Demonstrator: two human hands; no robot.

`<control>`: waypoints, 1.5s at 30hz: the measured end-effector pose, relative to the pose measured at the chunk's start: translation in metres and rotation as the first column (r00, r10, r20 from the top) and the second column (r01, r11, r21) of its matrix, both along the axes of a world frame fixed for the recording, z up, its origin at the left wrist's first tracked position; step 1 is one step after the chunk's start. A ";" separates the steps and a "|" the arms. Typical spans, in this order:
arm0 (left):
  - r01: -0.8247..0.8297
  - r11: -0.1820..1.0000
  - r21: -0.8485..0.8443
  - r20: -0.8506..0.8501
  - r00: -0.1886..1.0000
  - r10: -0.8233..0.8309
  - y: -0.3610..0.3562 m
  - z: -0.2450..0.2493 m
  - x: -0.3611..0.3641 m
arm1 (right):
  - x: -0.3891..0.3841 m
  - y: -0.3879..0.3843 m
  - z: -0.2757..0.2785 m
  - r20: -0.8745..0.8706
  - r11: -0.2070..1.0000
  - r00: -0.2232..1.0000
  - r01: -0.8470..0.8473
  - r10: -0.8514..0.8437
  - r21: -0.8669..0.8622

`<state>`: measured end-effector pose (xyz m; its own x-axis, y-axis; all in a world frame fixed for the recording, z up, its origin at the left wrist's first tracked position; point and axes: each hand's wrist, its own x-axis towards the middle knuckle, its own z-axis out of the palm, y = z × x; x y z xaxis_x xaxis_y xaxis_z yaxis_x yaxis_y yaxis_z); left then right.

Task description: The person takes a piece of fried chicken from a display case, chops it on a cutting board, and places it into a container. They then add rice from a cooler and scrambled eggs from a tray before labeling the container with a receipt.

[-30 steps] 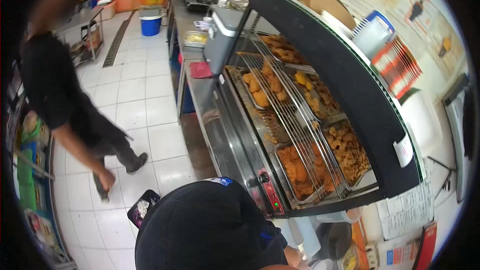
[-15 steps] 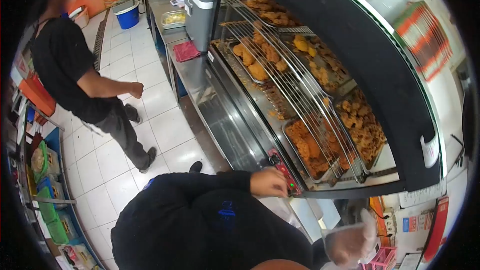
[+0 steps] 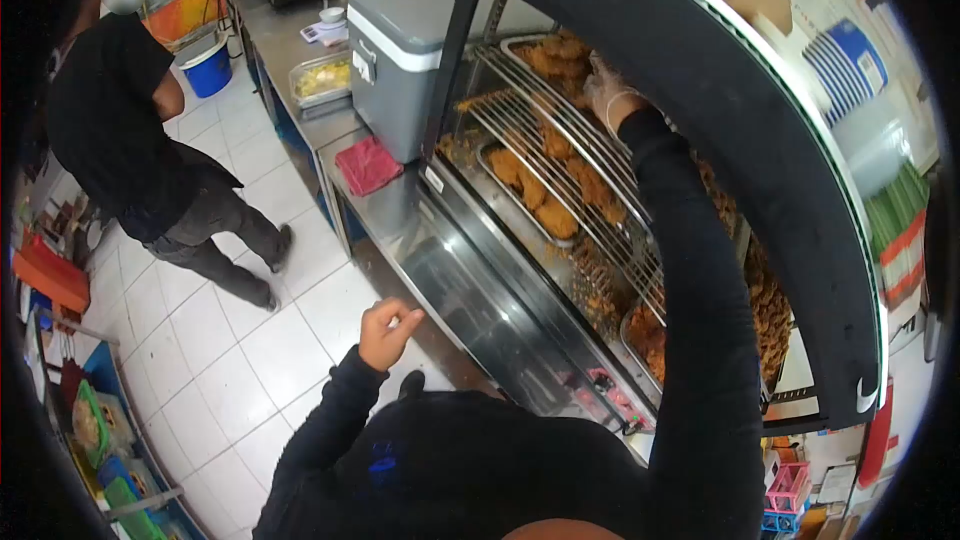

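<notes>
My right hand [image 3: 610, 95], in a clear plastic glove, reaches into a black-framed food display cabinet [image 3: 806, 165]. It is at the fried chicken [image 3: 555, 58] in the tray on the upper wire rack. Its fingertips are partly hidden, so I cannot see whether they grip a piece. Over the tiled floor in front of the counter, my left hand [image 3: 387, 334] is bare, with fingers curled in, thumb out and nothing visible in it. Under the rack, more fried pieces [image 3: 527, 190] lie in a metal tray. My right sleeve covers part of the lower trays.
A grey cooler box [image 3: 395, 65] stands on the steel counter beside the cabinet, near a red cloth [image 3: 368, 164] and a tray of yellowish food [image 3: 322, 78]. At the left stands another person [image 3: 120, 120] in black. Blue-striped cups [image 3: 845, 65] sit on top of the cabinet.
My right hand has gone from low at the right up into the cabinet's upper rack. My left hand has left the cabinet's control panel for the air further left. The other person has turned away.
</notes>
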<state>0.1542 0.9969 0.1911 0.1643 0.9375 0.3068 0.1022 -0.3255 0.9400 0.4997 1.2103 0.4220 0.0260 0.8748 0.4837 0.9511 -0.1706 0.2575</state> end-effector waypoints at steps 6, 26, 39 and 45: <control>-0.054 0.979 -0.196 0.062 0.996 0.067 0.029 -0.011 -0.049 | 0.036 0.067 0.000 -0.026 0.939 0.974 0.211 -0.226 -0.270; -0.022 0.924 -0.381 0.053 0.998 0.045 0.088 -0.037 -0.068 | 0.099 0.077 -0.006 -0.323 0.927 0.947 -0.120 -0.001 -0.354; 0.490 0.834 -0.255 0.002 0.863 -0.506 0.100 -0.040 0.058 | -0.033 -0.233 -0.035 -0.313 0.765 0.718 -0.470 0.622 0.442; 0.753 0.589 -0.294 -0.017 0.612 -0.791 0.074 -0.021 0.133 | 0.021 -0.468 -0.102 -0.687 0.970 0.689 -0.214 0.232 0.114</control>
<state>0.2875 1.0708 0.1704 0.8808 0.4732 0.0145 0.0456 -0.1151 0.9923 0.5207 0.7419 0.3202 0.1661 0.8880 0.4288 0.8699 0.0728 -0.4879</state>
